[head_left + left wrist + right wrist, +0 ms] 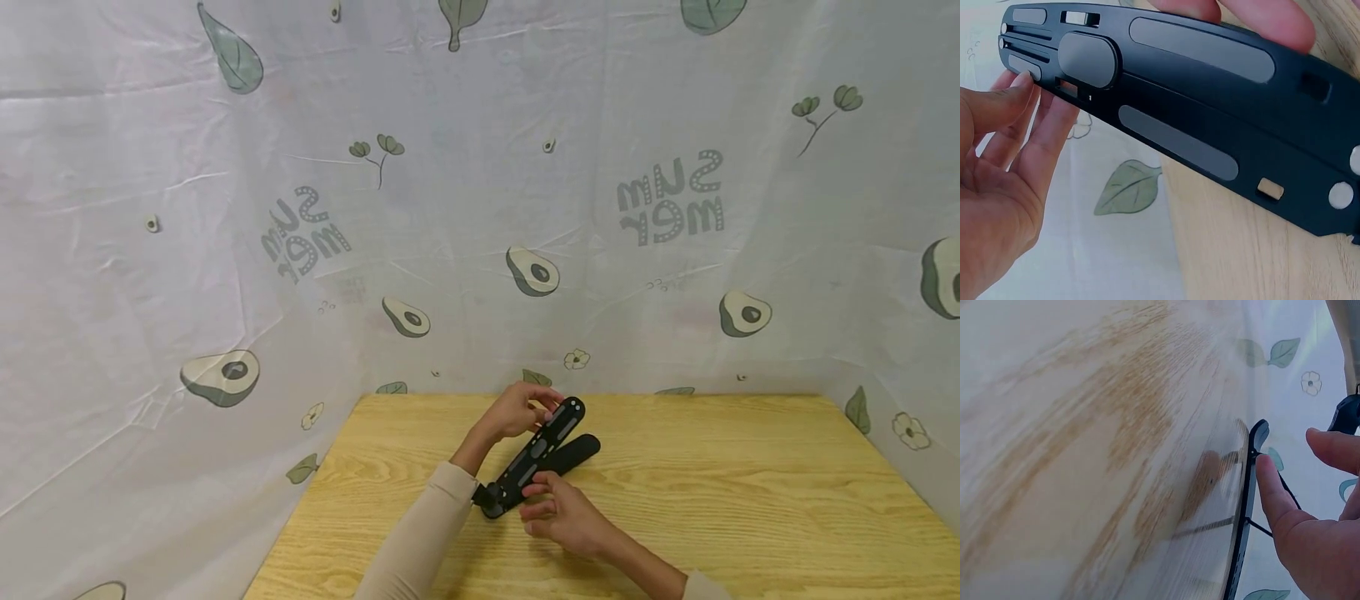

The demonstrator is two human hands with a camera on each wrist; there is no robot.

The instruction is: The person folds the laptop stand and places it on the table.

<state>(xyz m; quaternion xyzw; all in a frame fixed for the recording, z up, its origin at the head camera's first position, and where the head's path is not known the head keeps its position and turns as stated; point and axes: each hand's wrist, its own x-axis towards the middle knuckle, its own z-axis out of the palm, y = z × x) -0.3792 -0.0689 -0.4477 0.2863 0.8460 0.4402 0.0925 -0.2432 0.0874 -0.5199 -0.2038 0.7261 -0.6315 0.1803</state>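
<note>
A black folding stand (538, 448), probably for a laptop, has grey pads and small slots along its upper bar. A second black bar (573, 454) spreads from it in a narrow V. My left hand (517, 412) pinches the far end of the upper bar; in the left wrist view the thumb (1013, 97) lies on a grey pad, with fingers behind. My right hand (570, 517) is at the near side, fingers loosely bent. In the right wrist view its forefinger (1272, 487) reaches a thin black bar (1244, 519) on the table; whether it touches is unclear.
The stand is over a light wood-grain table (712, 492). A pale curtain (465, 208) printed with avocados and leaves hangs behind and at both sides, meeting the table's edges.
</note>
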